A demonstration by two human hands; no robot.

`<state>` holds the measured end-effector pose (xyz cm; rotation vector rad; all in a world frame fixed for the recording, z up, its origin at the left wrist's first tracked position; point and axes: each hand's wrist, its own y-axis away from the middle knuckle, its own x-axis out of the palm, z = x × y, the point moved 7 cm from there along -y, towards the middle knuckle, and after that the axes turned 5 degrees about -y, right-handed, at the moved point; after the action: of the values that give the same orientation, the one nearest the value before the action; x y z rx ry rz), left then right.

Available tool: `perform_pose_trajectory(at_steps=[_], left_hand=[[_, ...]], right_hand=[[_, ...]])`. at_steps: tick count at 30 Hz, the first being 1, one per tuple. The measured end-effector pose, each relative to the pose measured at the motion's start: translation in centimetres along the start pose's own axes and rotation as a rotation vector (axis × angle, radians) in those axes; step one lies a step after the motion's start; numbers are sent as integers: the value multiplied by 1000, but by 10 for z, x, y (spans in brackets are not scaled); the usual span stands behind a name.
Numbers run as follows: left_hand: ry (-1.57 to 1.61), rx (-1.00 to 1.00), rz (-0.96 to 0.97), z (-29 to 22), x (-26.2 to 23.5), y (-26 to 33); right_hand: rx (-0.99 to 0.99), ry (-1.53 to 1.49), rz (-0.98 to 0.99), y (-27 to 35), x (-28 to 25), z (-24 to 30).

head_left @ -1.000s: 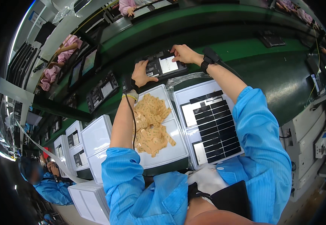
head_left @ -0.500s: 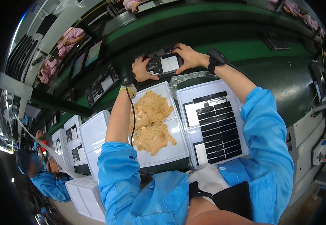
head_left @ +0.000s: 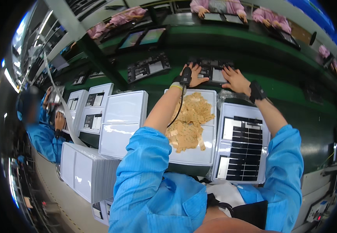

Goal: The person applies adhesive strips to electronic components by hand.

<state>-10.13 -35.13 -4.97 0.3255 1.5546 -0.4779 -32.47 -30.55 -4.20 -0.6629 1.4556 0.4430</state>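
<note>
Left grip [head_left: 194, 77], right grip [head_left: 237, 80] palm-down, fingers [head_left: 229, 72] spread.

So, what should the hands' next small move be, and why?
Probably a light press by the right hand on the white panel of the open, tablet-like device: its fingers are spread at the panel's right edge, and the left hand lies at the device's left end, placed to steady it.
</note>
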Motion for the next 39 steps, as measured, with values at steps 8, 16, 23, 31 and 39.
perform_pose_trajectory(at_steps=[8, 16, 23, 31, 39], left_hand=[[998, -1181, -447, 224, 24, 98], [1599, -1143, -357, 275, 27, 116], [1358, -721, -157, 244, -45, 154], [21, -762, -43, 271, -108, 334], [-207, -1120, 30, 294, -60, 507]], right_hand=[[-1, -18, -88, -4, -4, 24], [25, -24, -107, -3, -2, 24], [8, -14, -72, -14, -1, 26], [58, -155, -287, -12, -24, 19], [243, -803, -272, 27, -117, 30]])
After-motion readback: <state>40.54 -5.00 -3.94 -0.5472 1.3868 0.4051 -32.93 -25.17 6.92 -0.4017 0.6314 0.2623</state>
